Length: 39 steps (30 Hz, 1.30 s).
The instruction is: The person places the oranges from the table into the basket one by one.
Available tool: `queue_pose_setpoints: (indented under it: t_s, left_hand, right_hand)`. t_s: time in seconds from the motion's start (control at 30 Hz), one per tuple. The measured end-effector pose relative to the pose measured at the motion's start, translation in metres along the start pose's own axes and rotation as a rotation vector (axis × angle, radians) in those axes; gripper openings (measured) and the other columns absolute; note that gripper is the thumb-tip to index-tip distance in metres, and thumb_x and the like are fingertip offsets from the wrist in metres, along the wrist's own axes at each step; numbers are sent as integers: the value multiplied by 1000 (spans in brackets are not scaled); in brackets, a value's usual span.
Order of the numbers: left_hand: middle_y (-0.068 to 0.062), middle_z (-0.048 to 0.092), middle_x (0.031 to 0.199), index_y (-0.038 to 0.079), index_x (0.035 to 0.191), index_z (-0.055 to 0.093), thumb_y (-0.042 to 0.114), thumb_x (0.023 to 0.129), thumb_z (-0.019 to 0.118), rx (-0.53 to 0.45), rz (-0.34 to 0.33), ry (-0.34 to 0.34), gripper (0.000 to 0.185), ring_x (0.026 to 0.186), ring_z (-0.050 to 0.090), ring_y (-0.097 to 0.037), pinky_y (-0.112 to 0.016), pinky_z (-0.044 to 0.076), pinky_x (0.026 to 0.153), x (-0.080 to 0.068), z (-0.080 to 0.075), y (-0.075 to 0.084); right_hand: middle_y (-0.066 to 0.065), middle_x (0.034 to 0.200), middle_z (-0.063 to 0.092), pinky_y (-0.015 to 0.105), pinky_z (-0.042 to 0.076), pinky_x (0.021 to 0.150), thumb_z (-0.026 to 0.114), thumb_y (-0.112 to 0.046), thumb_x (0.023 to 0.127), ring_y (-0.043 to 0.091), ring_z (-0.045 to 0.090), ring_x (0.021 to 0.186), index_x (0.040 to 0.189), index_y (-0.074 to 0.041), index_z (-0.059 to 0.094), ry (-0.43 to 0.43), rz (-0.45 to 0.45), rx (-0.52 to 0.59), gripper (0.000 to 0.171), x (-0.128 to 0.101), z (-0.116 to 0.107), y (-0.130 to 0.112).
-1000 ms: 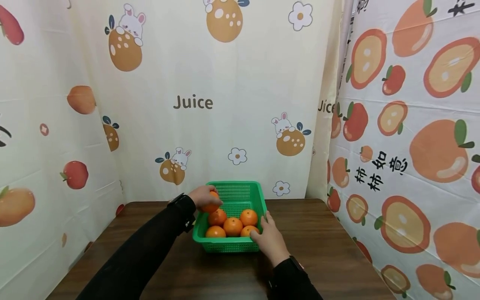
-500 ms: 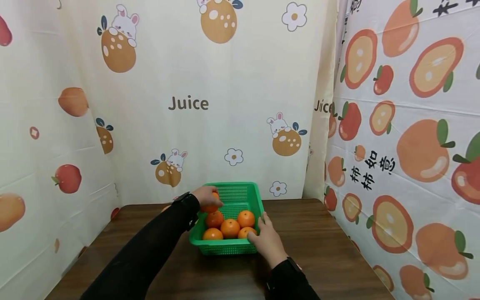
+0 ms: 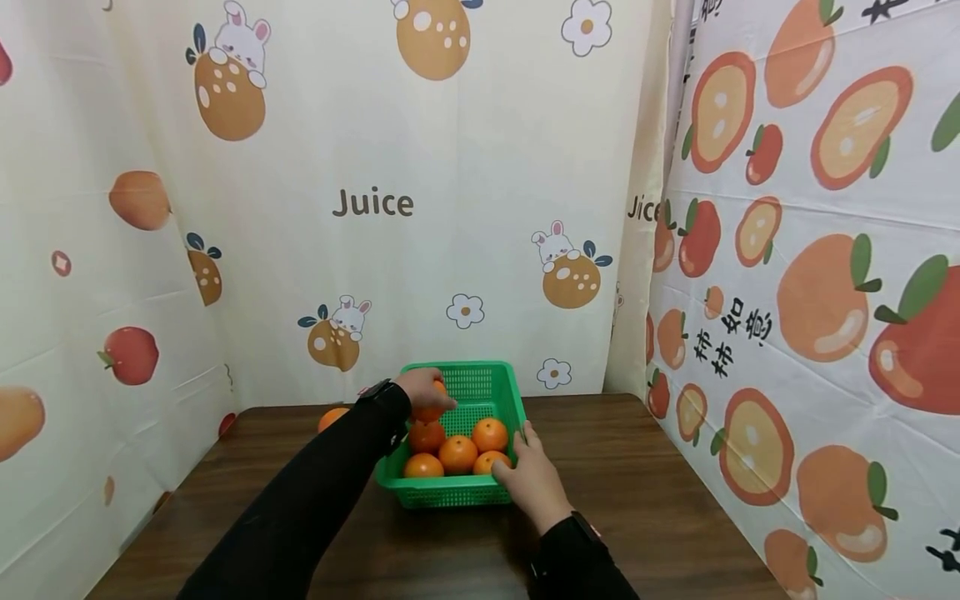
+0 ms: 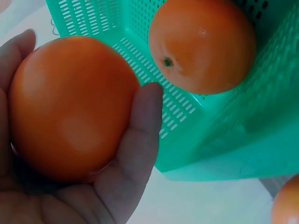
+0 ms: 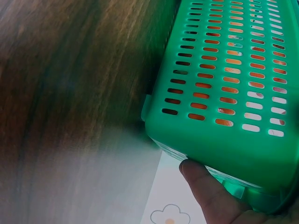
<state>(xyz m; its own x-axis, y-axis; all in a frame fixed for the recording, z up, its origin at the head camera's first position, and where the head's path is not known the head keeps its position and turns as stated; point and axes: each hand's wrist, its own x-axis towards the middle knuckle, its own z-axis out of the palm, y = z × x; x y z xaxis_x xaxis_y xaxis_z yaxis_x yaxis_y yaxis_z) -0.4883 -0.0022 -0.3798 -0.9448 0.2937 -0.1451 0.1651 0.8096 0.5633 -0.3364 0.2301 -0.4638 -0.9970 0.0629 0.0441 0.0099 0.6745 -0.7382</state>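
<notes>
My left hand (image 3: pixel 422 388) has its grip curled around 1 orange (image 4: pixel 70 105), held over the left rim of the green basket (image 3: pixel 498 379); the wrist view shows fingers and thumb wrapped on either side of the fruit. My right hand (image 3: pixel 529 477) rests on the basket's near right corner, thumb (image 5: pixel 205 189) pressed against the outer wall and fingers over the rim, so that grip is clamped on the basket itself.

Inside the basket lie 4 more oranges (image 3: pixel 457 453), packed close toward the near side and touching one another; the far half of the basket floor is bare mesh. The basket sits on the dark wooden bench (image 3: pixel 660 492), close to the back curtain.

Another orange (image 3: pixel 332 417) lies on the bench to the left, partly hidden behind my left sleeve (image 3: pixel 315 492), so I can't say for sure how much of it is there. Printed fruit curtains (image 3: pixel 375 204) close in the bench on the back, the left and the right, the back one reading "Juice".
</notes>
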Motion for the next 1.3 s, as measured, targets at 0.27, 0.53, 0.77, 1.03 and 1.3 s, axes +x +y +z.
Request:
queue_pose_setpoints:
  t_s: [0.27, 0.53, 0.77, 1.03, 1.3]
  left_hand:
    - [-11, 67, 114, 12, 130, 63, 47, 89, 85, -4, 3, -10, 58, 91, 64, -27, -39, 59, 63, 9, 5, -1]
    - [-9, 67, 114, 12, 134, 63, 47, 91, 82, -9, 25, -29, 59, 94, 62, -26, -39, 53, 77, 28, 11, 0]
    - [-10, 69, 121, 10, 135, 64, 46, 92, 80, 50, 38, -34, 58, 97, 62, -25, -40, 53, 86, 39, 17, 1]
    - [-10, 68, 126, 8, 143, 61, 48, 95, 76, 72, 31, -58, 64, 99, 61, -24, -39, 52, 85, 41, 20, -4]
    - [-16, 68, 134, 6, 143, 61, 50, 95, 77, 136, 15, -41, 68, 106, 64, -28, -45, 55, 94, 47, 19, -8]
  right_hand:
    - [7, 181, 13, 64, 35, 122, 66, -35, 96, 41, 37, 157, 162, 0, 41, -6, 5, 4, 78, 4, -3, 2]
    - [7, 181, 14, 65, 36, 122, 65, -35, 97, 41, 38, 156, 162, -1, 41, -7, -3, 4, 78, 8, -6, 2]
    - [7, 181, 14, 64, 37, 121, 66, -35, 97, 42, 40, 155, 162, -1, 41, -19, -13, 5, 78, 10, -7, 1]
    - [9, 180, 15, 65, 38, 120, 65, -34, 95, 42, 43, 153, 162, 0, 41, -14, -13, 10, 79, 8, -6, 1]
    - [8, 180, 16, 65, 38, 120, 66, -35, 95, 41, 43, 153, 162, -1, 41, -4, -7, 9, 79, 6, -2, 1]
